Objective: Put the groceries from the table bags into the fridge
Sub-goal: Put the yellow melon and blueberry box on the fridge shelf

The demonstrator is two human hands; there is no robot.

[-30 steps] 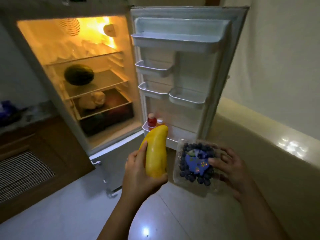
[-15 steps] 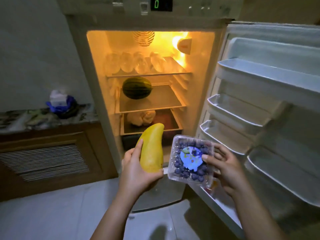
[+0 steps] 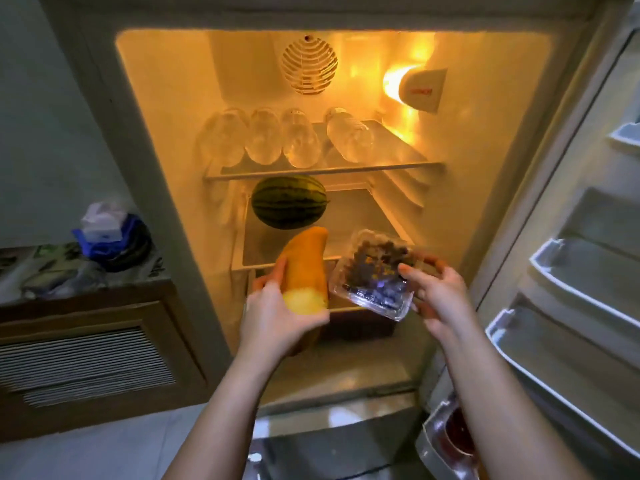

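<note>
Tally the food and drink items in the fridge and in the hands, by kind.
Water bottles on the top shelf: 4
Watermelon: 1
Mango, in the left hand: 1
Blueberry box, in the right hand: 1
Total: 7

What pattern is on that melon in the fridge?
Dark green with darker stripes on the melon, seen in the head view.

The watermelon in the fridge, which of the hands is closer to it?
Left. The left hand, holding the mango, sits just below the watermelon. The right hand, with the blueberry box, is below and further right.
</note>
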